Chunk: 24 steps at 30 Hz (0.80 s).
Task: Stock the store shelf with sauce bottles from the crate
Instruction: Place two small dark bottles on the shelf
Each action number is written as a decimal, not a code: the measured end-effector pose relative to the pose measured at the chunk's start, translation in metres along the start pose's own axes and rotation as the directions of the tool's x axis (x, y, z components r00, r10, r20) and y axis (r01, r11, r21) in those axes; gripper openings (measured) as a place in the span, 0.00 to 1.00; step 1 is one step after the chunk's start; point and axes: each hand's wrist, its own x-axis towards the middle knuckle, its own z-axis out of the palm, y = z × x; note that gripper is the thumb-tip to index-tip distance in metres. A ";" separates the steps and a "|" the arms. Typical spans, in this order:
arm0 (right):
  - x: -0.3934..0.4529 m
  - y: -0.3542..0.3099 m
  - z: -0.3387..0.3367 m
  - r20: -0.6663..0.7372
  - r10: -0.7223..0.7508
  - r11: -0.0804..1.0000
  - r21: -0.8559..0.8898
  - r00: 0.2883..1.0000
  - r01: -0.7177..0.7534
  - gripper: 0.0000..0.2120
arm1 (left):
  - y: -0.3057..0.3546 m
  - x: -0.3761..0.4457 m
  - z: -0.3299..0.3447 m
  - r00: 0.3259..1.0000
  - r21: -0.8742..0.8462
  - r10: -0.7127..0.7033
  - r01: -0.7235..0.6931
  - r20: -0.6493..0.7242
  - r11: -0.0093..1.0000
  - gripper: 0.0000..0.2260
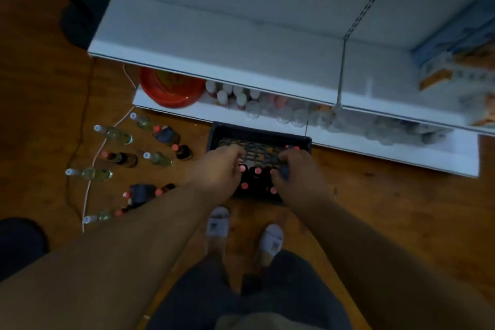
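A black plastic crate stands on the wooden floor against the white store shelf. Its near half holds dark sauce bottles with red caps; the far grid cells look bare. Both my hands are down in the crate. My left hand has its fingers curled over a red cap at the left side, and whether it grips that bottle is unclear. My right hand is closed around a bottle with a bluish label at the right side. The middle shelf board is bare.
Several bottles, clear and dark, lie and stand on the floor left of the crate, beside a white cable. The bottom shelf holds a red bowl and rows of bottles. Boxes sit at the right. My feet are just behind the crate.
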 end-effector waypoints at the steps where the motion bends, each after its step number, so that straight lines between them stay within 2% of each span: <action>1: 0.006 0.006 0.013 0.005 -0.002 1.000 -0.014 1.000 0.002 0.17 | -0.010 0.008 0.011 1.000 -0.004 -0.013 0.013 0.020 1.000 0.17; 6: 0.047 0.043 0.109 0.112 0.019 1.000 0.002 0.994 -0.019 0.17 | -0.074 0.044 0.097 0.987 -0.104 -0.121 0.132 0.107 0.986 0.17; 11: 0.089 0.102 0.230 0.183 0.070 0.997 0.008 0.981 -0.073 0.17 | -0.145 0.078 0.199 0.959 -0.047 -0.221 0.233 0.180 0.971 0.20; 14: 0.118 0.139 0.286 0.184 0.085 0.996 -0.008 0.979 -0.085 0.18 | -0.183 0.103 0.252 0.959 -0.012 -0.238 0.243 0.152 0.970 0.19; 17: 0.146 0.167 0.325 0.186 0.107 0.994 -0.057 0.977 -0.098 0.20 | -0.207 0.127 0.289 0.964 -0.026 -0.220 0.226 0.149 0.974 0.18; 20: 0.170 0.186 0.349 0.221 0.098 0.993 -0.090 0.970 -0.079 0.24 | -0.219 0.146 0.317 0.967 -0.111 -0.247 0.253 0.059 0.961 0.17; 22: 0.185 0.193 0.360 0.306 0.069 0.995 -0.086 0.950 -0.044 0.27 | -0.225 0.155 0.328 0.954 -0.149 -0.287 0.298 0.092 0.943 0.20; 24: 0.200 0.200 0.369 0.421 0.013 0.993 -0.113 0.907 0.038 0.28 | -0.232 0.169 0.337 0.958 -0.147 -0.278 0.286 0.076 0.947 0.24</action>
